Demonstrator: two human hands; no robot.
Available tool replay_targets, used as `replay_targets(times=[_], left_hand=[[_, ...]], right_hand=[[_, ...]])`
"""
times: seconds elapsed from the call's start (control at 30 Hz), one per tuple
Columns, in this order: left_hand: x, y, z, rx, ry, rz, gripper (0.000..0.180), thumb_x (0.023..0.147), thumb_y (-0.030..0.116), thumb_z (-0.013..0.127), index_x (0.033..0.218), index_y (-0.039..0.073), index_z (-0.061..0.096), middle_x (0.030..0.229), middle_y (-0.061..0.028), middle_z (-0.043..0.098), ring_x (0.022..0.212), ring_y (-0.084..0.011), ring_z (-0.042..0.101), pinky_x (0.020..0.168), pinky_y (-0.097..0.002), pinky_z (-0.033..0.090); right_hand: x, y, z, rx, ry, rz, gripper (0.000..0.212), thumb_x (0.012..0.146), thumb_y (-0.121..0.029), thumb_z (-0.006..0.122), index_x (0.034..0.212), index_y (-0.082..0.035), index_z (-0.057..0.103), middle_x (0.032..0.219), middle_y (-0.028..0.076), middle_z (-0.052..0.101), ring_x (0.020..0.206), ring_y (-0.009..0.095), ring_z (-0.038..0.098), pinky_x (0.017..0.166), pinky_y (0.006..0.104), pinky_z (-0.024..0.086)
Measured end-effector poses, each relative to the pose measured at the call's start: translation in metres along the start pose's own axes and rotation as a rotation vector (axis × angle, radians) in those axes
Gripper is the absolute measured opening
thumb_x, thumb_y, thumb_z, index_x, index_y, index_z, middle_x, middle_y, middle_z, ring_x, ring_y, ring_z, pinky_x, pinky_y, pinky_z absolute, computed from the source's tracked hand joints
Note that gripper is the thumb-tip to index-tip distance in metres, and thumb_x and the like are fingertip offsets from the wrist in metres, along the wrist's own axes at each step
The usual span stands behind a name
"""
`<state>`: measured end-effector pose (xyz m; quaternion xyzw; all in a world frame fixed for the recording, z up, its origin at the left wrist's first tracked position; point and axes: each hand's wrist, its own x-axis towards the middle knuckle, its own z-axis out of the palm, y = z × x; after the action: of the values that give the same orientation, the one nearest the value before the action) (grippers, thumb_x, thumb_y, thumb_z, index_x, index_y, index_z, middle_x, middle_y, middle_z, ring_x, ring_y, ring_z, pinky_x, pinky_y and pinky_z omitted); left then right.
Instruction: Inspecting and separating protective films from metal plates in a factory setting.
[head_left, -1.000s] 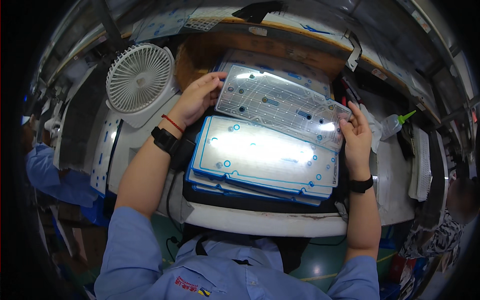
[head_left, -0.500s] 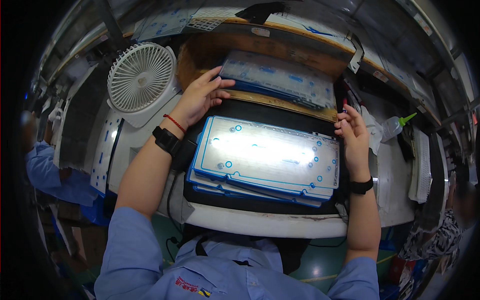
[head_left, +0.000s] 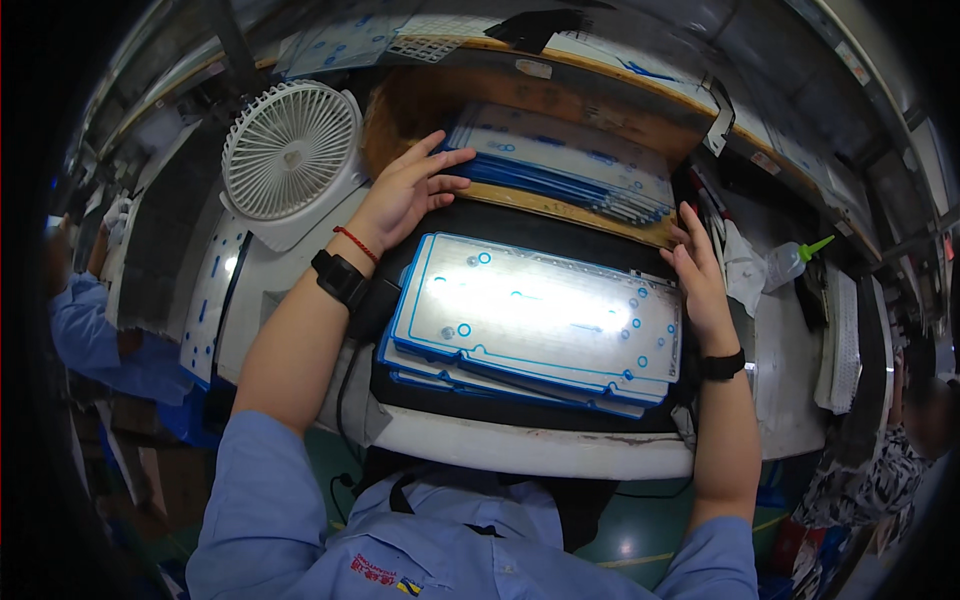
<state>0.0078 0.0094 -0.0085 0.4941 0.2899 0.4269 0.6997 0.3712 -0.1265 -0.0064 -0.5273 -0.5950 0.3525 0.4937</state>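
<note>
A stack of flat metal plates with blue edging (head_left: 540, 310) lies on a black mat in front of me, its top plate shining under the light. Behind it, a second stack of similar blue-edged plates (head_left: 560, 150) rests in a wooden bin. My left hand (head_left: 412, 190) is at the left end of that rear stack with fingers spread, fingertips by its corner; I cannot tell if they touch. My right hand (head_left: 703, 280) stands near the bin's right front corner, beside the front stack, fingers apart and holding nothing.
A white fan (head_left: 292, 155) stands to the left of the wooden bin (head_left: 560, 208). On the right are a squeeze bottle with a green nozzle (head_left: 790, 262) and a white cloth (head_left: 742, 265). Other people sit at far left and far right. A cable hangs at the table's front left.
The top of the rear stack has shifted slightly, and its layered front edges now show more. My right fingers have straightened a little. The front stack stays put.
</note>
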Motion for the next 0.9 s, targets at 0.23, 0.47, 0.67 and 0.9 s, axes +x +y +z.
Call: replay_targets(times=[0.23,0.47,0.67,0.9], left_hand=[[-0.001,0.001,0.001,0.023,0.002,-0.035,0.059,0.097,0.022,0.045,0.145,0.006,0.015,0.129,-0.015,0.052,0.095,-0.0141,0.058,0.08,-0.0247,0.045],[-0.002,0.0,0.003,0.029,0.029,-0.012,0.059,0.097,0.022,0.045,0.145,0.006,0.015,0.129,-0.0149,0.052,0.095,-0.0139,0.058,0.08,-0.0248,0.045],[0.0,-0.002,-0.002,0.027,-0.042,-0.014,0.054,0.096,0.021,0.045,0.143,0.005,0.023,0.124,-0.012,0.055,0.094,-0.0134,0.058,0.08,-0.0245,0.046],[-0.001,-0.003,-0.001,0.045,-0.108,-0.089,0.034,0.099,0.03,0.04,0.111,0.004,0.058,0.087,-0.0024,0.063,0.081,-0.0101,0.058,0.074,-0.023,0.045]], right_hand=[[-0.002,-0.005,0.001,0.15,-0.079,-0.013,0.064,0.092,-0.028,0.053,0.144,-0.002,0.025,0.142,0.013,0.034,0.127,0.025,0.037,0.103,0.0345,0.033],[-0.014,-0.026,-0.011,-0.09,-0.232,0.063,0.04,0.081,-0.018,0.067,0.116,-0.002,0.057,0.108,0.006,0.057,0.098,0.015,0.051,0.084,0.0253,0.042],[-0.018,-0.026,-0.006,-0.16,-0.223,0.074,0.023,0.079,-0.014,0.07,0.097,-0.003,0.061,0.086,0.002,0.059,0.078,0.009,0.053,0.07,0.0214,0.043],[-0.015,-0.02,-0.004,0.042,0.034,0.084,0.011,0.085,-0.007,0.064,0.093,-0.003,0.058,0.082,-0.002,0.059,0.072,0.005,0.052,0.065,0.0185,0.042]])
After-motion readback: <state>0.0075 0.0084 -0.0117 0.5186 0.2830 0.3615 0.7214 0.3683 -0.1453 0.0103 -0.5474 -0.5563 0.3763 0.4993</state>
